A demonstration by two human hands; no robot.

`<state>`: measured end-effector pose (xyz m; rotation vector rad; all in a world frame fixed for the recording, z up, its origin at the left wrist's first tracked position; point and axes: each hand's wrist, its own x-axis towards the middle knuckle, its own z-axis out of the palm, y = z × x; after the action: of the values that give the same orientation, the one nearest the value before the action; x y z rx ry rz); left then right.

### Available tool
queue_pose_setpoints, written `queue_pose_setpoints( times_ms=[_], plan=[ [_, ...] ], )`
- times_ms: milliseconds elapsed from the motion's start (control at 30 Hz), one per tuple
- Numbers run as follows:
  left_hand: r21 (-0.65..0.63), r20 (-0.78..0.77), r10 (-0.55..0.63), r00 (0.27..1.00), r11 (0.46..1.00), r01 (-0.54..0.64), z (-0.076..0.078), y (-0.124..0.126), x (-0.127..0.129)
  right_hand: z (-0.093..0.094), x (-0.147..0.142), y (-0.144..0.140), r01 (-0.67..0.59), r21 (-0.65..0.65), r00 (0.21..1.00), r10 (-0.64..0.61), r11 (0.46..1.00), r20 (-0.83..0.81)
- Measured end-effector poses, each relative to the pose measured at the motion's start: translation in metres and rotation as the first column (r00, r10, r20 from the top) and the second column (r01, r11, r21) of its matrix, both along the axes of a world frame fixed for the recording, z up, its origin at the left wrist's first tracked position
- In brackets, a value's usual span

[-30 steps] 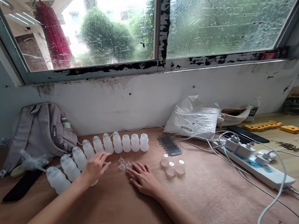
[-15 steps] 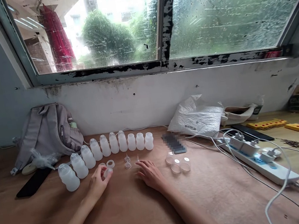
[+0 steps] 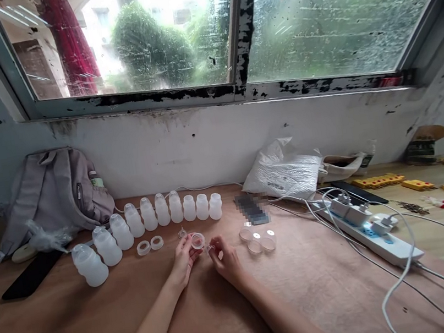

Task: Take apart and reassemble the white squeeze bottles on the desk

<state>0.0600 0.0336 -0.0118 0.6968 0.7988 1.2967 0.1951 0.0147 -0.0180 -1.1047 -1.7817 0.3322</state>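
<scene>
A grey backpack (image 3: 54, 191) leans on the wall; a row of white bottles (image 3: 147, 222) curves across the bench (image 3: 327, 284), two loose rings (image 3: 150, 245) before it. The left hand (image 3: 183, 258) pinches a clear ring (image 3: 197, 241); the right hand (image 3: 227, 257) pinches a small clear piece (image 3: 210, 249) just beside it. Clear discs (image 3: 258, 239) and a power strip (image 3: 369, 233) lie rightward

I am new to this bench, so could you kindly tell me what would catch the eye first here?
A curved row of small frosted white plastic bottles stands on the brown wooden table below the rain-streaked window. In front of it the left hand holds a clear plastic ring beside the right hand. To the right lies a white power strip with tangled cables.
</scene>
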Motion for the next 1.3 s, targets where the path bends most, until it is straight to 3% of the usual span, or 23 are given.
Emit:
queue_pose_setpoints(
  times_ms=[300,733,967,1300],
  plan=[
    [0.113,-0.287,-0.070,0.955,0.988,0.107,0.007,-0.020,0.006,0.002,-0.004,0.001,0.120,-0.136,0.990,-0.107,0.983,0.095],
    [0.240,-0.451,-0.016,0.892,0.961,0.138,0.001,-0.026,0.010,0.002,-0.002,0.001,0.153,-0.204,0.986,-0.136,0.967,0.095],
    [0.263,-0.568,-0.038,0.822,0.938,0.225,0.004,-0.030,0.007,0.001,0.001,0.005,0.138,-0.275,0.990,-0.124,0.951,0.070],
    [0.285,-0.633,0.017,0.774,0.935,0.212,0.000,-0.029,0.006,0.003,-0.003,0.008,0.137,-0.290,0.990,-0.122,0.947,0.070]
  ],
)
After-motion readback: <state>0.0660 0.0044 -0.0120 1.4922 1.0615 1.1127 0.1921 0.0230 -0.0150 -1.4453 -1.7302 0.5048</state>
